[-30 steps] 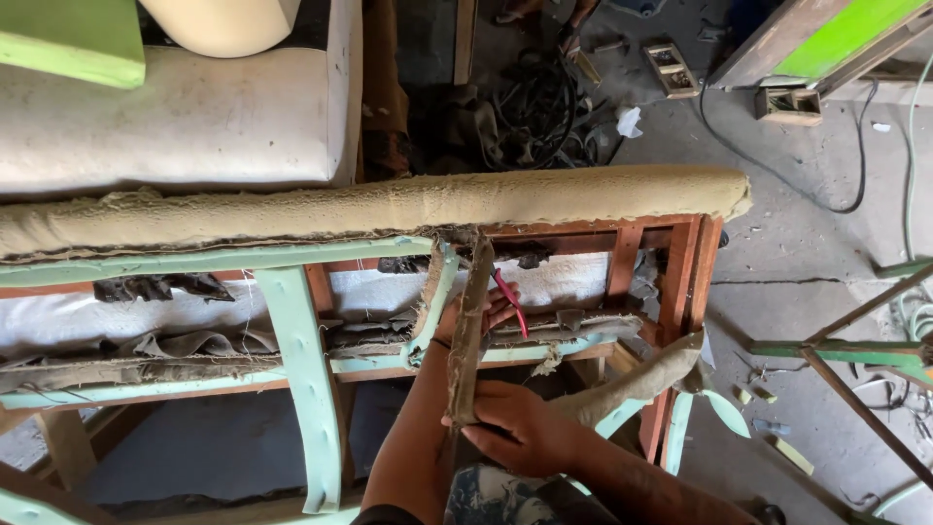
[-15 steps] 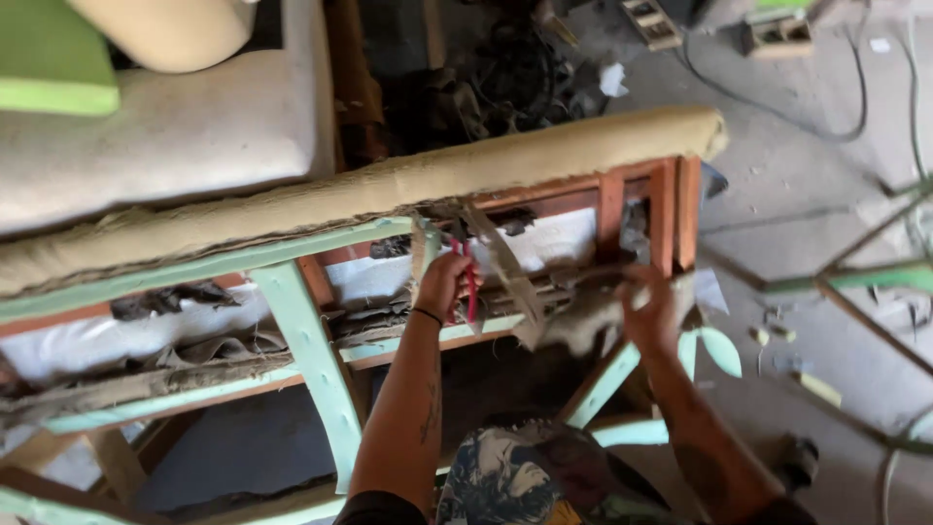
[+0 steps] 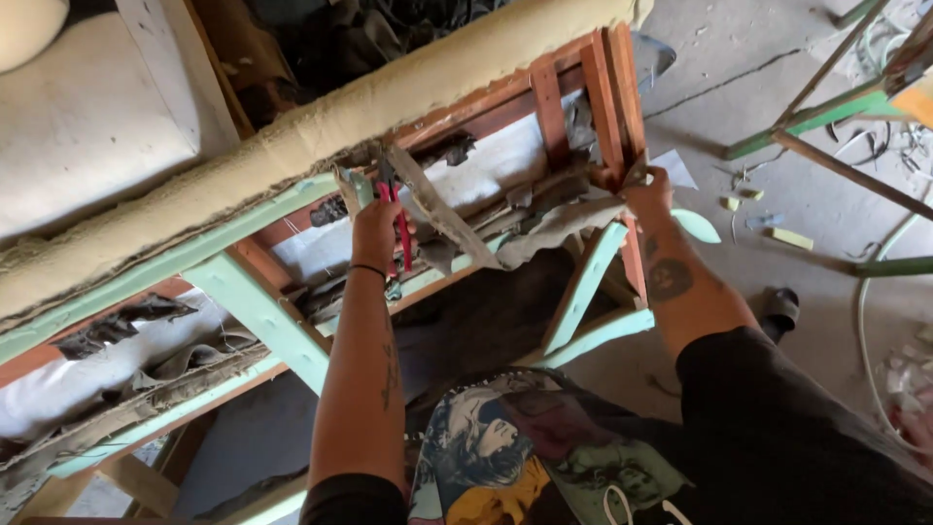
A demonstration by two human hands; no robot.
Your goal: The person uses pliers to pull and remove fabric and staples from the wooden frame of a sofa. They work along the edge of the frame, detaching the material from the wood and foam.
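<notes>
My left hand (image 3: 374, 228) squeezes red pliers (image 3: 400, 226) up against the wooden sofa frame (image 3: 573, 92), and my right hand (image 3: 649, 192) grips the torn cloth (image 3: 554, 222) hanging from that frame's right post.

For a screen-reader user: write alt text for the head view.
A person's left hand holds red-handled pliers against an upturned wooden sofa frame, while the right hand grips torn grey fabric at the frame's red-brown corner post. Scraps litter the concrete floor.
</notes>
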